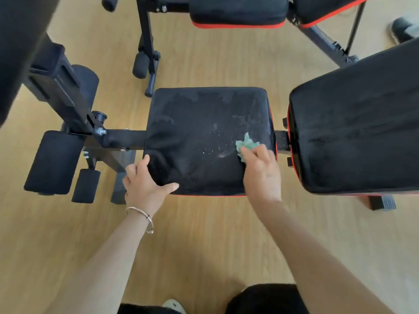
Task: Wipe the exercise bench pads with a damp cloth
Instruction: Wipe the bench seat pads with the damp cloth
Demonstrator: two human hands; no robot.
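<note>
The black seat pad (204, 132) with red trim lies in the middle, speckled with pale crumbs and damp streaks. My right hand (261, 173) grips a small crumpled green cloth (246, 145) and presses it on the pad's right side. At the pad's near-left corner, my left hand (145, 182) grips the edge, thumb on top and fingers curled round the side. The black back pad (358, 137) rises to the right of the seat.
Black foam rollers (54, 162) and the steel frame (68, 91) stand left of the seat. A second bench with a red-trimmed pad (238, 12) stands at the back. A wooden floor (204, 234) surrounds the bench. My knees show at the bottom edge.
</note>
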